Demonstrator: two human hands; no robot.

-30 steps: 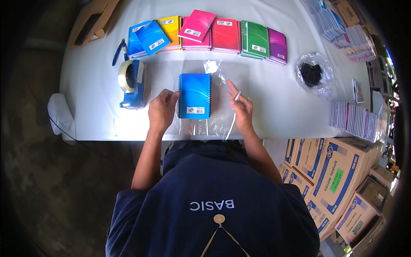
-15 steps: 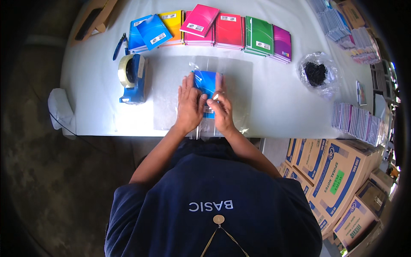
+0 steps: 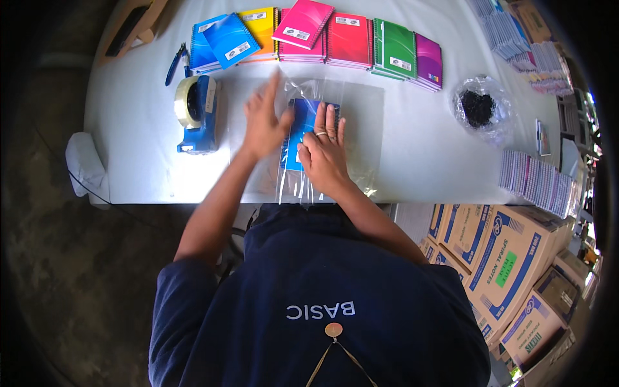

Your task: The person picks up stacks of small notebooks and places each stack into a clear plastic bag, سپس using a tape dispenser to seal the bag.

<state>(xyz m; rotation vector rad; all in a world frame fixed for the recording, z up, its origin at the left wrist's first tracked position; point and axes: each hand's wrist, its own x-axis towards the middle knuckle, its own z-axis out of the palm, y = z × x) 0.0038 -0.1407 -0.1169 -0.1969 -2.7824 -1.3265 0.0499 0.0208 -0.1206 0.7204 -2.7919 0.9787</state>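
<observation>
And here much of the blue notebook (image 3: 300, 121) is hidden: its right half is covered by the right hand (image 3: 324, 155), and its surface is veiled by glare on the clear plastic film (image 3: 293, 187). The left hand (image 3: 263, 122) is smeared by blur, its fingertips hard to make out. The film's outline is lost in places against the pale table (image 3: 148, 174).

Now the right hand: three fingers are stretched out and slightly parted over the plastic-covered notebook, a ring (image 3: 320, 133) being worn on one. The thumb and forefinger are bunched at the left; whether anything is pinched there cannot be told. The left hand is held loosely spread, forefinger extended, thumb out toward the notebook's left edge; contact cannot be confirmed.

Both forearms are angled inward from below, the left hand being pointed away from the body. The notebook is placed between the hands, right of the tape dispenser (image 3: 205, 122).
</observation>
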